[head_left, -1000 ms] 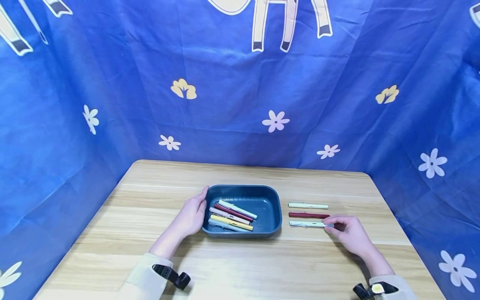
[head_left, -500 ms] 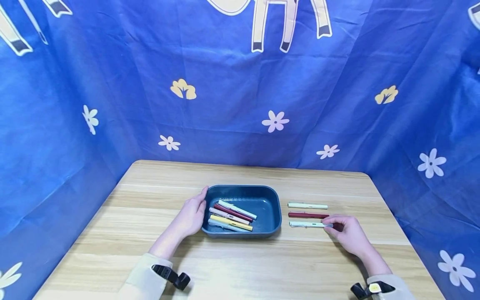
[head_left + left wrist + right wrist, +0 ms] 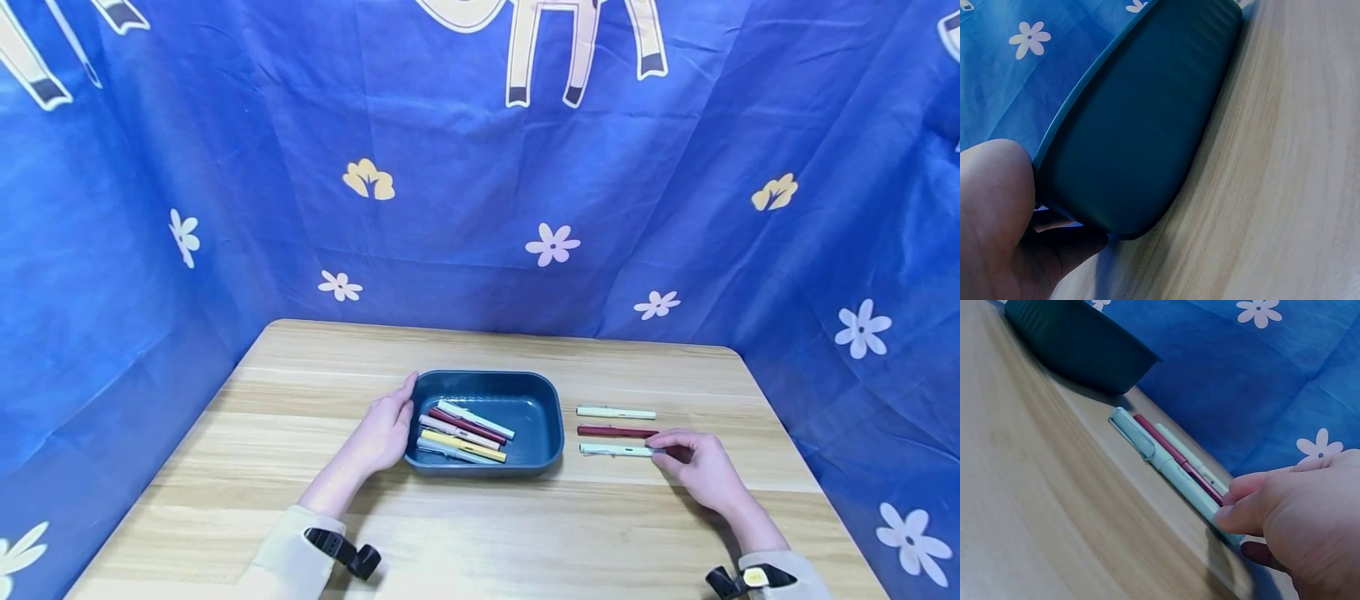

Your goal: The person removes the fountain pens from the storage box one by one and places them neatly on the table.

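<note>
A dark teal rectangular box [image 3: 517,472] stands on the table with several pens in it, among them a yellow pen [image 3: 461,444]. My left hand [image 3: 386,429] holds its left end, thumb at the rim and fingers against the outer wall in the left wrist view. To the right of the box, three pens lie side by side: a pale green pen [image 3: 617,412] at the back, a dark red pen [image 3: 615,431] in the middle, and a pale mint pen [image 3: 1166,464] in front. Between thumb and fingertips, my right hand [image 3: 697,468] pinches the mint pen's right end, which the fingers partly hide.
The light wooden table [image 3: 465,533] carries all of this. Blue cloth [image 3: 450,250] with printed flowers and animal legs hangs around its back and sides. Black wrist cameras are strapped over both sleeves [image 3: 288,554].
Both hands keep their places on the box and the mint pen. The head view shifts very slightly; the pens stay in the same order.
</note>
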